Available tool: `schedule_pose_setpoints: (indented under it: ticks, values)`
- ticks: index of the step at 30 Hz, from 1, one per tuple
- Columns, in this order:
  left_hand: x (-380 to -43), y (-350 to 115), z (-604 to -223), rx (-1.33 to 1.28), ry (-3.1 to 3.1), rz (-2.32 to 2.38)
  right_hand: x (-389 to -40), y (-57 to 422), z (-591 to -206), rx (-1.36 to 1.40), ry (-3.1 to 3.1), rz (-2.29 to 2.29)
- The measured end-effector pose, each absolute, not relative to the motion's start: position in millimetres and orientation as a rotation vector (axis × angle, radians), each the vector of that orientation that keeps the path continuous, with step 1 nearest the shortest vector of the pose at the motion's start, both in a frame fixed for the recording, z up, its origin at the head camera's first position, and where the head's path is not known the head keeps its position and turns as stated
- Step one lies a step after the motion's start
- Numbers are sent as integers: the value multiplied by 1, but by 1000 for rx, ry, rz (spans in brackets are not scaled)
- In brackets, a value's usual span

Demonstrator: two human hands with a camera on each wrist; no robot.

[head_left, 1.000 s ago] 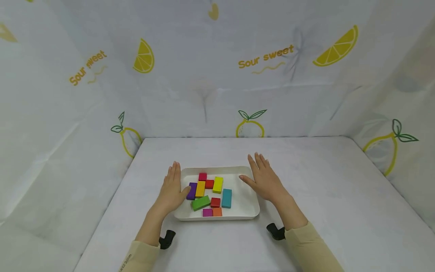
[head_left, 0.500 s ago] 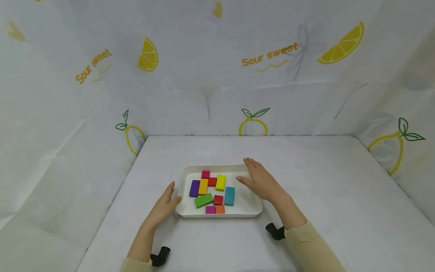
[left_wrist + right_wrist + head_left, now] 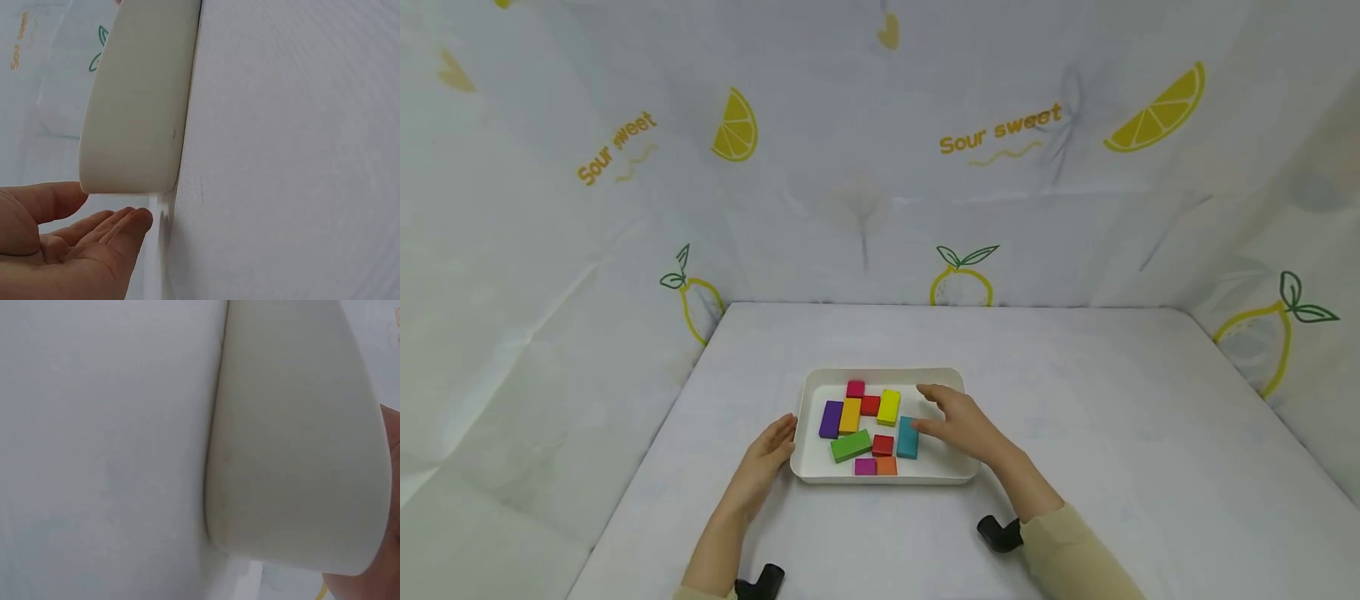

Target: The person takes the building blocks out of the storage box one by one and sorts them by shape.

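Observation:
A shallow white tray (image 3: 936,477) holds several coloured wooden blocks. My left hand (image 3: 756,471) is at the tray's left side, fingers loosely bent; its thumb (image 3: 65,199) appears to touch the tray's side in the left wrist view. Over the right part of the tray is my right hand (image 3: 966,429), thumb and fingers apart. Its thumb tip overlaps the teal block (image 3: 907,443) in the head view; contact cannot be told. Left of the teal block lie a red block (image 3: 883,446) and a green block (image 3: 851,446). In the right wrist view the tray wall (image 3: 294,444) hides most of that hand.
Also in the tray are a yellow block (image 3: 888,407), an amber block (image 3: 850,416), a purple block (image 3: 831,419), a magenta block (image 3: 865,467) and an orange block (image 3: 886,466). A white cloth covers the table (image 3: 1075,375); a lemon-print curtain (image 3: 850,167) hangs behind.
My left hand has drawn back from over the tray's left edge to its outer side. My right hand has moved down and inward from the right rim to the teal block. The blocks keep their arrangement.

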State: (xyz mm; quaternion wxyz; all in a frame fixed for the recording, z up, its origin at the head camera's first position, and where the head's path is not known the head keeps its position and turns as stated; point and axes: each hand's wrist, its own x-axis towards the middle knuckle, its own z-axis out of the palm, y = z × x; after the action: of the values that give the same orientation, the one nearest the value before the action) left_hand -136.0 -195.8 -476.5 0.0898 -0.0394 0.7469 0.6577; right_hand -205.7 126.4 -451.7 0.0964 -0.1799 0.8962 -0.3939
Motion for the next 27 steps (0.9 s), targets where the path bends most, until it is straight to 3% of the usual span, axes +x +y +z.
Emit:
schedule_pose_setpoints:
  ticks: [27]
  values:
    - [-135, -186, -481, -137, 2138, 2061, -199, 100, -463, -449, 2684, -1100]
